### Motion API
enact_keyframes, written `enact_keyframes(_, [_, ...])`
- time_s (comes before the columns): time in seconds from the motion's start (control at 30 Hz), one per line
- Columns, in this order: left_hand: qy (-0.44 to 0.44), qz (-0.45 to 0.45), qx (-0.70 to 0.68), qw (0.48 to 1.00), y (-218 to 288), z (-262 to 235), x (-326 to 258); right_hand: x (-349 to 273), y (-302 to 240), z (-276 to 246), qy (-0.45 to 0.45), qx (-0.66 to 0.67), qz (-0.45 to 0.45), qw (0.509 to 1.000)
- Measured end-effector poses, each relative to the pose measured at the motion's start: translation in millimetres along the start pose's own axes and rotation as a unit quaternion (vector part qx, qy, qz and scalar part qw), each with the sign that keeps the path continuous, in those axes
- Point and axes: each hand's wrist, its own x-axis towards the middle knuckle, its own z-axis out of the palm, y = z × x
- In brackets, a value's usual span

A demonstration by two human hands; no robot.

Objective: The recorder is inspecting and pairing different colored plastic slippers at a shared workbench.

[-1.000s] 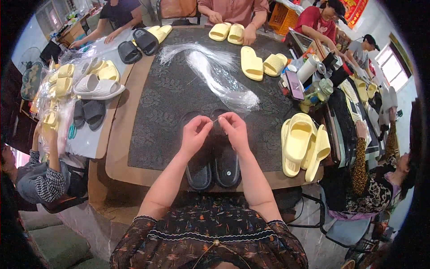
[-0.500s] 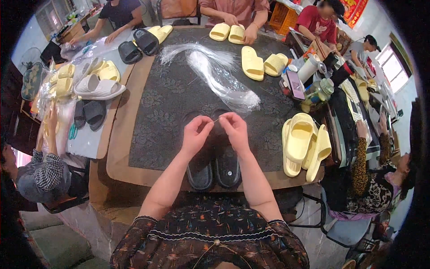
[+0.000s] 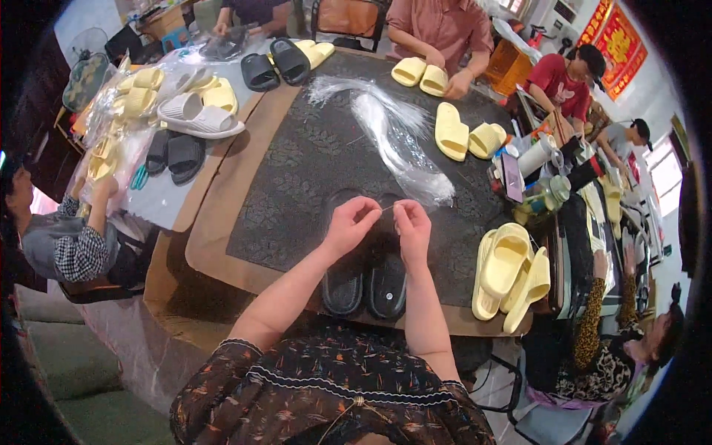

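Observation:
A pair of black slide sandals (image 3: 367, 278) lies side by side on the dark patterned mat (image 3: 297, 170) at the near table edge. Above them, my left hand (image 3: 350, 226) and my right hand (image 3: 412, 230) are close together, pinching the two ends of a thin clear plastic strand (image 3: 387, 208) between the fingertips. Both hands hover over the toe ends of the black sandals. A loose bundle of clear plastic strands (image 3: 393, 141) stretches across the mat just beyond my hands.
Pale yellow sandals (image 3: 512, 278) are stacked to my right, with more (image 3: 460, 133) further out. Black and white sandals (image 3: 200, 119) and bagged yellow ones (image 3: 133, 96) lie on the left. Other people sit around the table; bottles and cups (image 3: 545, 178) stand at the right.
My hands have stayed over the black sandals, fingertips working the thin strand with only slight shifts. A person at the left has leaned and moved an arm.

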Motion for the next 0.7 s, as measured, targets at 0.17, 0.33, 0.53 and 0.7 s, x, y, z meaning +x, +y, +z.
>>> enact_keyframes(0.17, [-0.039,-0.022,-0.039,0.998,2.9,-7.1,4.9,-1.7,-2.8,3.8,-0.015,-0.024,-0.020,0.999])
enact_keyframes(0.33, [-0.045,0.041,0.056,0.997,18.1,-29.7,23.7,-0.4,3.4,-0.3,-0.010,-0.016,-0.020,1.000])
enact_keyframes(0.53, [0.127,0.065,0.506,0.851,36.2,-149.1,81.3,-5.3,-2.2,-0.3,-0.008,-0.025,-0.041,0.999])
enact_keyframes(0.7, [0.280,-0.069,0.683,0.671,31.2,-294.0,124.2,-6.6,0.7,5.6,-0.013,-0.041,-0.057,0.997])
